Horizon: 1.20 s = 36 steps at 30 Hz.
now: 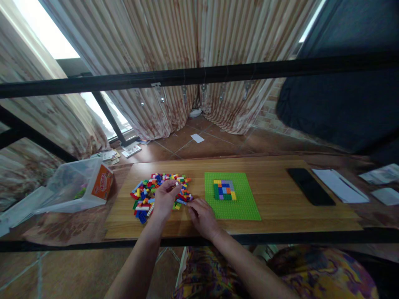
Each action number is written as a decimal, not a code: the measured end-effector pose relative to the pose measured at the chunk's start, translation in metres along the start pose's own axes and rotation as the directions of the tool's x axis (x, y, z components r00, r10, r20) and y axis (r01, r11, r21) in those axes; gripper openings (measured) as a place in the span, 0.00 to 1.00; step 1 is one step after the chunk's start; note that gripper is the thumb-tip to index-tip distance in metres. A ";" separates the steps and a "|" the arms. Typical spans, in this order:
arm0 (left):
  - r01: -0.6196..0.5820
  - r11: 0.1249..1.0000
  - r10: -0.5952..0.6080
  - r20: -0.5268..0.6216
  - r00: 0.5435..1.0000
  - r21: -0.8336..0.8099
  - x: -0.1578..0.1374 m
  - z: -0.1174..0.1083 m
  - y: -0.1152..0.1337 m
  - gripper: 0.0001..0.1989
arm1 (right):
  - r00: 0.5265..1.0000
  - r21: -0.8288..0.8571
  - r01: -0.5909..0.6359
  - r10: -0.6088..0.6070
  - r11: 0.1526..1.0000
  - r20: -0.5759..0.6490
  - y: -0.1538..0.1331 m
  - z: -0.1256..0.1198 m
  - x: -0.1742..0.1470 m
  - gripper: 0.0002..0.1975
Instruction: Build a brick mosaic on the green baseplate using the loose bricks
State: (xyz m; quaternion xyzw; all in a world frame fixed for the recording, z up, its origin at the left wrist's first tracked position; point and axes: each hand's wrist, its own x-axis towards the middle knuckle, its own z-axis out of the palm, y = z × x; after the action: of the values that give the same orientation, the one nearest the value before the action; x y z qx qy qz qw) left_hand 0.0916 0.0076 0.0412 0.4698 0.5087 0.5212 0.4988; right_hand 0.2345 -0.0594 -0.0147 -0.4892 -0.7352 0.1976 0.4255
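My left hand [166, 198] is over the right part of a heap of loose toy bricks [146, 194], its thumb and fingers pinched on a small white brick [177, 184]. Low beside the heap's right edge rests my right hand [202, 214], fingers curled, near a blue brick [181, 202]; whether it grips anything is hidden. To its right lies a green baseplate [246, 205]. A square patch of multicoloured bricks [225, 190] is built on the baseplate's upper middle.
A clear plastic bin [71, 191] with an orange label stands left of the wooden board [280, 220]. On the right are a black phone-like slab [311, 187] and white paper [339, 185] with a pen. A black bar [199, 74] crosses behind the board.
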 end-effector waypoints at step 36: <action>0.165 0.981 -0.177 -0.123 0.976 -0.106 -0.044 -0.011 -0.007 0.19 | 0.952 -0.075 -0.305 0.303 0.949 -0.039 -0.008 0.007 0.043 0.09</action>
State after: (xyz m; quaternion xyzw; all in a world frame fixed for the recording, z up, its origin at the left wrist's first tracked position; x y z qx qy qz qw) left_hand 0.0832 -0.0366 0.0349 0.3645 0.5537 0.5299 0.5289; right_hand 0.2179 -0.0239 0.0059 -0.6159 -0.6525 0.2245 0.3800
